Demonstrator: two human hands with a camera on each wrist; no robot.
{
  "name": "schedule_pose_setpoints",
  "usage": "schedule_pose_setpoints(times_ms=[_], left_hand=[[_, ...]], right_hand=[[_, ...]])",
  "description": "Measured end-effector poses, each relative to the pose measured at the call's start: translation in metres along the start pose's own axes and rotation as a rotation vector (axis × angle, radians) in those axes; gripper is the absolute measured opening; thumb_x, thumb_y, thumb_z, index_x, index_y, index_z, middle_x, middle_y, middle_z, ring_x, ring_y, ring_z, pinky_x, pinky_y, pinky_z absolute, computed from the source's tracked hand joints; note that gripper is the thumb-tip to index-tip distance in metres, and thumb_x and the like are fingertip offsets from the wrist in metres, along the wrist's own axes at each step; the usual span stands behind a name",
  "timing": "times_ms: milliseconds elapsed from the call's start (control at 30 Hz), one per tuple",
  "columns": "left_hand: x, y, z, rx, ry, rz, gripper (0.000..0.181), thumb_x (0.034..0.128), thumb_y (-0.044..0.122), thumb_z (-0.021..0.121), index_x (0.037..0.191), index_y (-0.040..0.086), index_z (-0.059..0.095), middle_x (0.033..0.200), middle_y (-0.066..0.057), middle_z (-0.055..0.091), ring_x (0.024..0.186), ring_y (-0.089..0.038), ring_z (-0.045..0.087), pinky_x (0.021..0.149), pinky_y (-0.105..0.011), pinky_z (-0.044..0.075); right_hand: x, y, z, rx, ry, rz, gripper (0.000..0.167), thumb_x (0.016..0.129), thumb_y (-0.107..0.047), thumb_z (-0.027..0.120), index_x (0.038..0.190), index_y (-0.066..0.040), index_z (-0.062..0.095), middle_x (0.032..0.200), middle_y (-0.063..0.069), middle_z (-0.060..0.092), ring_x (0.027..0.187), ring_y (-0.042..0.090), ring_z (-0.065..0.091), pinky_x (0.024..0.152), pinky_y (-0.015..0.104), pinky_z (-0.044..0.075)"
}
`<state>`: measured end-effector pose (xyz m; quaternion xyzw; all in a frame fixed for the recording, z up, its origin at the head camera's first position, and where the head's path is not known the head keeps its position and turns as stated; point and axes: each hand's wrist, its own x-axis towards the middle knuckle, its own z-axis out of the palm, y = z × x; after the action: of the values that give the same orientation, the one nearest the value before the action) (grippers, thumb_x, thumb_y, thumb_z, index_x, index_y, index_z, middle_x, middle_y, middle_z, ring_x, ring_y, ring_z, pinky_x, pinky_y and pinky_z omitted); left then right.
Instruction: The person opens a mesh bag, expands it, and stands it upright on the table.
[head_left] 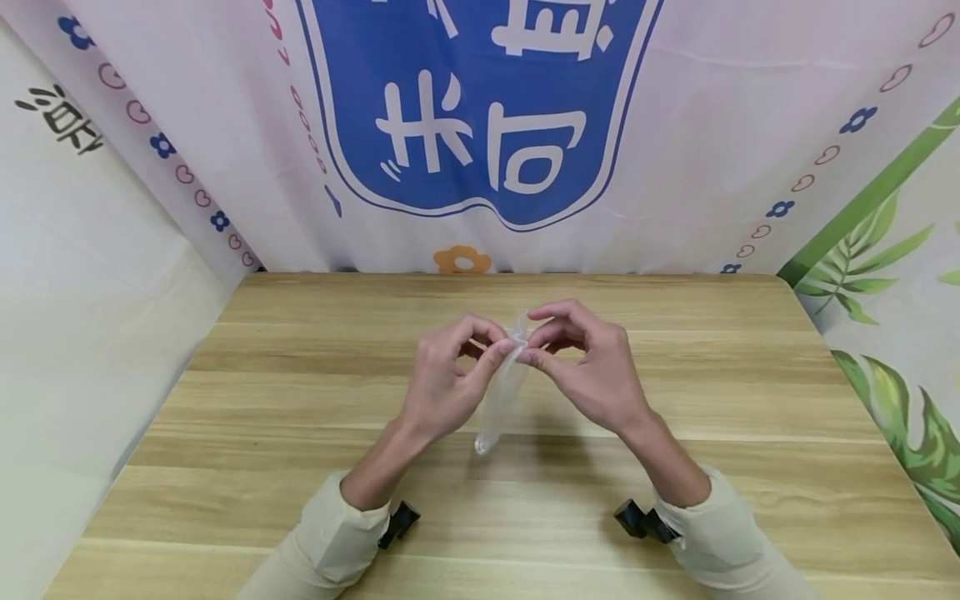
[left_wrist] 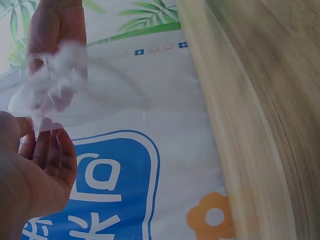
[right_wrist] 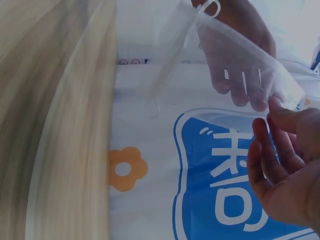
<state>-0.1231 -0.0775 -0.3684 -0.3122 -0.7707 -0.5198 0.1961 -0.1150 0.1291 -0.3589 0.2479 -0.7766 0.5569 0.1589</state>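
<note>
A translucent, whitish plastic piece (head_left: 501, 400) hangs between the two hands above the table, its lower end narrow and rolled-looking. The left hand (head_left: 452, 379) pinches its upper edge between thumb and fingers. Close beside it, the right hand (head_left: 592, 367) pinches the same edge from the other side. In the left wrist view the plastic (left_wrist: 60, 75) is blurred and crumpled above the left hand (left_wrist: 40, 170). The right wrist view shows the clear sheet (right_wrist: 240, 50) spread in front of the left hand's fingers, with the right hand (right_wrist: 290, 155) holding its corner.
Below the hands is a wood-grain table (head_left: 262, 417). A printed curtain (head_left: 667, 208) with a blue emblem stands along its far edge. Black camera mounts (head_left: 401, 522) sit at both wrists, near the light sleeves (head_left: 330, 533).
</note>
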Motion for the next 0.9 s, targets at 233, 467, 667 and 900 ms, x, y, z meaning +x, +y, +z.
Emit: schedule_pose_setpoints(times_ms=[233,467,667,900], left_hand=[[0.000,0.002,-0.002,-0.012,-0.037,-0.036,0.010,0.0976,0.001,0.076,0.105,-0.001,0.069,0.098,-0.013,0.076,0.085,-0.021,0.071,0.071,-0.028,0.064],[0.000,0.001,-0.003,0.006,-0.065,-0.019,0.012,0.0973,0.004,0.078,0.108,0.001,0.075,0.100,-0.011,0.076,0.086,-0.018,0.070,0.072,-0.025,0.064],[0.001,-0.001,-0.005,-0.002,-0.035,0.008,0.002,0.0975,0.000,0.076,0.097,0.002,0.076,0.097,-0.011,0.076,0.084,-0.017,0.069,0.071,-0.026,0.064],[0.005,-0.003,-0.012,0.072,0.012,0.094,0.013,0.0956,-0.002,0.077,0.087,0.004,0.069,0.093,-0.010,0.073,0.084,-0.019,0.068,0.066,-0.028,0.061]], right_hand=[[0.000,-0.003,-0.003,0.004,0.034,-0.023,0.036,0.087,0.009,0.083,0.120,0.002,0.069,0.092,0.011,0.079,0.084,0.007,0.073,0.080,0.019,0.062],[0.001,-0.004,-0.006,0.006,-0.001,-0.062,0.036,0.090,0.011,0.079,0.123,0.004,0.067,0.096,0.012,0.079,0.087,0.008,0.073,0.082,0.020,0.063],[0.003,-0.004,-0.008,-0.011,-0.014,-0.094,0.035,0.091,0.011,0.078,0.122,0.006,0.064,0.097,0.013,0.077,0.087,0.010,0.072,0.081,0.019,0.063],[0.003,-0.004,-0.016,-0.142,-0.020,-0.133,0.031,0.091,0.011,0.077,0.119,0.003,0.065,0.098,0.007,0.074,0.087,0.014,0.071,0.079,0.017,0.060]])
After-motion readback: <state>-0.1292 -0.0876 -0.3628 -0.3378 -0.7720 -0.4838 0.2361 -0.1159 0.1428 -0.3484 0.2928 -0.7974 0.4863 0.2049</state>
